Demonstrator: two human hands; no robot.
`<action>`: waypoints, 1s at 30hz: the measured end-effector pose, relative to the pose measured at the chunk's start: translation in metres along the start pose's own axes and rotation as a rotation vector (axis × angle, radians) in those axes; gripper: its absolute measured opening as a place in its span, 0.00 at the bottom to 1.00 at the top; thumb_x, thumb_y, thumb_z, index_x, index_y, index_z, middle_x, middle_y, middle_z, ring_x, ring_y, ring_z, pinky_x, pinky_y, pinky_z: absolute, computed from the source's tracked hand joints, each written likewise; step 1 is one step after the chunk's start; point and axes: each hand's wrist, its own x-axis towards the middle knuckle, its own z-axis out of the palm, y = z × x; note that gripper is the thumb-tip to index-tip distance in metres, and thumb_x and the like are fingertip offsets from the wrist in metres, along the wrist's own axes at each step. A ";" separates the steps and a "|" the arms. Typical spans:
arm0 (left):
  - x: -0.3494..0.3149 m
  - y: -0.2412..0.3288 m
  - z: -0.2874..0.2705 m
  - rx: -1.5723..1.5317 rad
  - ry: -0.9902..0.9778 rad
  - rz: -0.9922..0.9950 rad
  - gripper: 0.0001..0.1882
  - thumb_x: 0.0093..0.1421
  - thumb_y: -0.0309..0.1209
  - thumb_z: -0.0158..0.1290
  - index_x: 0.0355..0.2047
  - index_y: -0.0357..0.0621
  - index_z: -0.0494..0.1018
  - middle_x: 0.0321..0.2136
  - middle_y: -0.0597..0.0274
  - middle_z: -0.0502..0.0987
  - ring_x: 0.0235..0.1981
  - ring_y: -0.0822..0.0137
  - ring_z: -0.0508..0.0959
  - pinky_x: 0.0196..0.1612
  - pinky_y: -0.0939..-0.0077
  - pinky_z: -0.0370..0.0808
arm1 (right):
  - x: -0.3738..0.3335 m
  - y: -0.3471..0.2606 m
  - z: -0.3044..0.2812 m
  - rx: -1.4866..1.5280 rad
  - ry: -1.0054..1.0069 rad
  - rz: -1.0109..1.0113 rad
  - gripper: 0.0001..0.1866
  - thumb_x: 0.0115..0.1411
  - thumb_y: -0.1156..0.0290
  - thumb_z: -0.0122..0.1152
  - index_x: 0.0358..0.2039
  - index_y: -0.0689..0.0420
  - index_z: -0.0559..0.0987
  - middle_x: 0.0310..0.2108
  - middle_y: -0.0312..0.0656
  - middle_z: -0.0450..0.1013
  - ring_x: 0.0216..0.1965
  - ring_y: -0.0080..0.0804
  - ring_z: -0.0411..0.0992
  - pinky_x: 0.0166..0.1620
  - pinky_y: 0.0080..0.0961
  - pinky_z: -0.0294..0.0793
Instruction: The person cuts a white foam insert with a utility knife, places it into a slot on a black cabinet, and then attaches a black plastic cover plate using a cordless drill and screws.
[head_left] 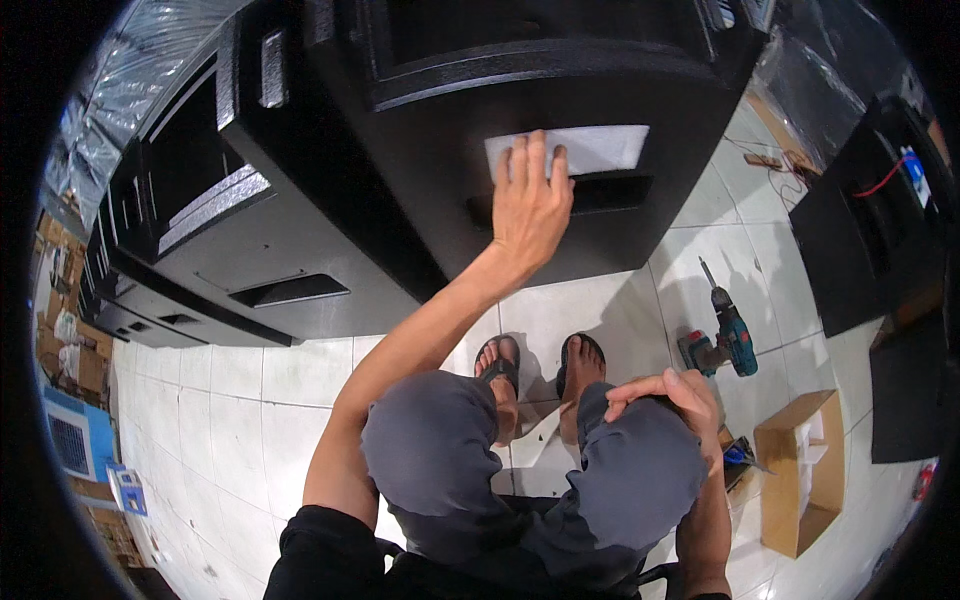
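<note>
A white rectangular piece [600, 148], like a label or thin pad, lies against the black cabinet [400, 150] in front of me, just above a dark recessed slot [615, 194]. My left hand [535, 195] reaches up to it, the fingers stretched out over its left half with the tips near its upper edge. Nothing shows inside that hand's palm. My right hand [670, 396] rests by my right knee, on the grey trouser cloth, its fingers extended and holding nothing that I can see.
More black cabinets [270, 240] stand in a row to the left. A green and black cordless drill [735, 335] lies on the tiled floor at right, near an open cardboard box [832, 470]. Another black panel [850, 230] with a red wire stands at far right.
</note>
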 end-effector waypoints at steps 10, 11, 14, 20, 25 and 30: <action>0.001 0.003 -0.017 0.019 -0.013 0.076 0.15 0.50 0.28 0.54 0.39 0.36 0.73 0.34 0.55 0.74 0.40 0.58 0.71 0.46 0.63 0.66 | 0.000 0.002 0.004 0.025 0.052 -0.003 0.28 0.67 0.58 0.40 0.38 0.72 0.81 0.29 0.52 0.78 0.30 0.35 0.77 0.39 0.23 0.76; -0.004 0.008 -0.025 -0.055 -0.046 0.094 0.13 0.50 0.28 0.56 0.37 0.37 0.74 0.34 0.56 0.74 0.39 0.59 0.72 0.45 0.64 0.66 | 0.002 0.004 0.002 0.009 0.071 -0.038 0.27 0.67 0.58 0.42 0.38 0.72 0.81 0.28 0.52 0.78 0.31 0.35 0.77 0.39 0.23 0.76; -0.013 0.017 -0.032 -0.375 0.019 0.025 0.10 0.49 0.28 0.60 0.32 0.40 0.75 0.30 0.59 0.76 0.32 0.61 0.74 0.40 0.68 0.66 | 0.024 0.019 -0.016 -0.236 0.294 -0.112 0.22 0.66 0.61 0.48 0.42 0.71 0.79 0.29 0.49 0.78 0.32 0.31 0.76 0.40 0.22 0.74; -0.018 0.036 -0.023 -1.369 -0.238 -0.890 0.10 0.52 0.24 0.63 0.35 0.37 0.78 0.29 0.59 0.82 0.33 0.72 0.78 0.40 0.75 0.72 | 0.140 0.036 -0.036 -0.525 0.641 -0.470 0.20 0.62 0.68 0.59 0.50 0.69 0.73 0.33 0.43 0.76 0.33 0.23 0.73 0.37 0.21 0.72; -0.020 0.040 -0.004 -1.600 -0.189 -1.200 0.14 0.54 0.27 0.63 0.40 0.32 0.77 0.33 0.57 0.82 0.39 0.71 0.80 0.43 0.75 0.76 | 0.191 0.013 -0.044 -0.546 0.545 -0.384 0.15 0.59 0.71 0.61 0.45 0.65 0.75 0.36 0.48 0.77 0.34 0.29 0.73 0.37 0.27 0.72; -0.030 0.040 -0.005 -1.053 -0.525 -0.966 0.19 0.53 0.32 0.63 0.42 0.33 0.76 0.34 0.53 0.81 0.39 0.61 0.80 0.45 0.70 0.75 | 0.212 -0.023 -0.078 -1.130 0.586 -0.621 0.13 0.56 0.74 0.61 0.41 0.64 0.77 0.35 0.55 0.75 0.32 0.51 0.74 0.38 0.37 0.72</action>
